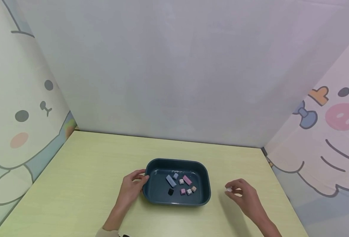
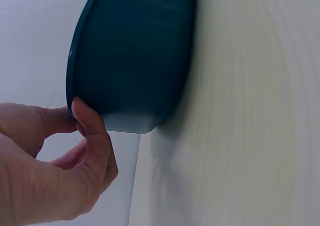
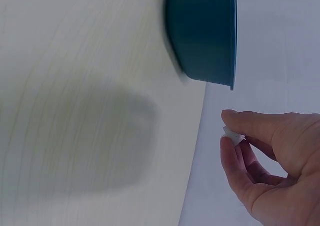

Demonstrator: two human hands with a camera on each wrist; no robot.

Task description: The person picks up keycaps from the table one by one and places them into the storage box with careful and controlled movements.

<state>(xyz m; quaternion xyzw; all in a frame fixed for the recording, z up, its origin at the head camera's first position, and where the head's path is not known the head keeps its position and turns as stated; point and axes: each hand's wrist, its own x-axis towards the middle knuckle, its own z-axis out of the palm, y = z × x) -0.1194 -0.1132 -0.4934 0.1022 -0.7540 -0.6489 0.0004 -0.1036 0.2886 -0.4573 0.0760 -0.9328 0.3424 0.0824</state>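
A dark blue-green tray (image 1: 178, 202) stands on the table, with several small blocks lying inside. Among them are a long blue block (image 1: 171, 181), a long pink block (image 1: 187, 180), a black cube (image 1: 170, 192) and a pink cube (image 1: 183, 191). My left hand (image 1: 132, 184) pinches the tray's left rim between thumb and fingers, and the left wrist view shows this grip on the tray wall (image 2: 132, 56). To the right of the tray, my right hand (image 1: 244, 196) is raised over the table. Its thumb and fingertips pinch a small white block (image 3: 233, 135).
The pale yellow-green table (image 1: 97, 158) runs back to a plain whitish backdrop (image 1: 168, 72). Side panels with cartoon animals, one at the left (image 1: 23, 98) and one at the right (image 1: 334, 144), border the table.
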